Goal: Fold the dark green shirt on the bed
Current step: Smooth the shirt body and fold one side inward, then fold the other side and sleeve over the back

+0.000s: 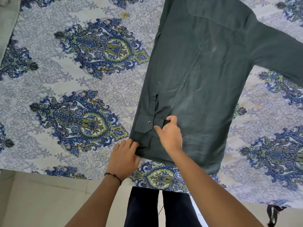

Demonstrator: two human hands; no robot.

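Dark green shirt (205, 82) lies face down on the bed (49, 79), hem at the near edge, collar end toward the far edge and out of frame. One sleeve is folded in along the shirt's left side, with its cuff (148, 122) near the hem; the other sleeve (278, 53) runs out toward the bed's right edge, not yet folded.

My left hand (123, 155) is closed, pinching the near-left hem corner. My right hand (170, 134) has its fingers curled, pinching the fabric just beside the cuff.

Risks, as I judge them:
- The hem is right on the near edge, so a tug toward me could drag it off the mattress.
- The folded sleeve is only lying there, so if I lift the hem corner too fast it slides out and the fold line goes crooked.
- The right hand has bunched cloth under it, which could set a crease into the panel.
- The patterned bedsheet (91, 46) may ruck up and pull the shirt askew.

Surface: soft bed with a blue-green paisley sheet, a few faint stains. There is a pale tiled floor (41, 202) below and grey fabric (8, 22) at the far-left corner.
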